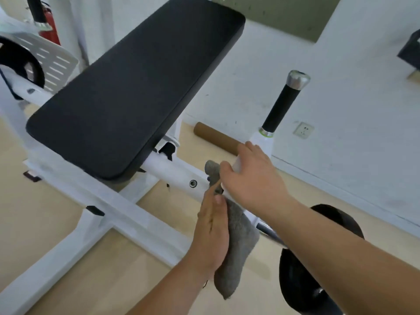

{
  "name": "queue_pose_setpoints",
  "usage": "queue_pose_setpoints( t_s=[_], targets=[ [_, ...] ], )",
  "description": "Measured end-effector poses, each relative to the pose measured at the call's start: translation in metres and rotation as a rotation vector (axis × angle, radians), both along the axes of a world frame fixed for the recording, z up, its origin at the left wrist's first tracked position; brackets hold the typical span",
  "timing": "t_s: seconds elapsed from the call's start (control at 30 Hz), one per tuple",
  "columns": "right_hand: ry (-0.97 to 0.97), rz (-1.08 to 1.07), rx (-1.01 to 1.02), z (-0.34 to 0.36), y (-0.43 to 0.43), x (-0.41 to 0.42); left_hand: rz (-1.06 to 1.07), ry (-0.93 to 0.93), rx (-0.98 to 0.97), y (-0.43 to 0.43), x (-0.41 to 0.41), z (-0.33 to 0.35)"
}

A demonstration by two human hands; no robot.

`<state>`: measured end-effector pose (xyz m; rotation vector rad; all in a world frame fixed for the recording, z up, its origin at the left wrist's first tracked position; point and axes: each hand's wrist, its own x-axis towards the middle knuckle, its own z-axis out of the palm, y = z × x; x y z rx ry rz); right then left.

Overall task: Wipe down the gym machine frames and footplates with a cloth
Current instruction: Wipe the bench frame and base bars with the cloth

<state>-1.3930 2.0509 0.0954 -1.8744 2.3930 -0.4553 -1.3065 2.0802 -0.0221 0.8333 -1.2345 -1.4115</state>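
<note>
Left hand [213, 226] flat against grey cloth [238, 246], right hand [252, 178] curled over white frame tube [172, 172]

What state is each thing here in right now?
grey cloth: draped over frame tube, hanging down.
left hand: flat against grey cloth, fingers straight.
right hand: fingers curled over frame tube.
black pad: nothing on it.
cardboard tube: lying on the floor.
</note>
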Motion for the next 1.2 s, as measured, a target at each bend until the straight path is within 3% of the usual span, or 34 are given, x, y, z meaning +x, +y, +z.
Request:
queue_pose_setpoints(
  t_s=[0.2, 0.4, 0.57, 0.77, 0.93, 1.03, 1.2],
  targets=[
    [0.128, -0.041, -0.114, -0.019, 0.016, 0.014, -0.041, -0.002, 0.162, 0.013, 0.005, -0.025],
    [0.101, -0.091, -0.191, -0.022, 0.021, 0.018, -0.140, 0.061, -0.007, 0.003, 0.012, 0.009],
    [0.088, -0.080, -0.226, -0.024, 0.019, 0.015, -0.156, -0.072, 0.114, 0.020, 0.018, -0.047],
    [0.115, -0.081, -0.300, -0.029, 0.018, 0.016, -0.065, -0.146, 0.102, 0.006, 0.029, -0.041],
    [0.122, -0.076, -0.381, -0.034, 0.015, 0.014, -0.132, 0.027, 0.104, 0.009, 0.018, -0.038],
    [0.117, -0.070, -0.386, -0.033, 0.014, 0.016, -0.076, -0.014, 0.001, 0.011, 0.008, -0.046],
    [0.096, -0.103, -0.488, -0.036, 0.016, 0.019, -0.023, -0.148, 0.199, 0.019, 0.007, -0.091]
  ],
)
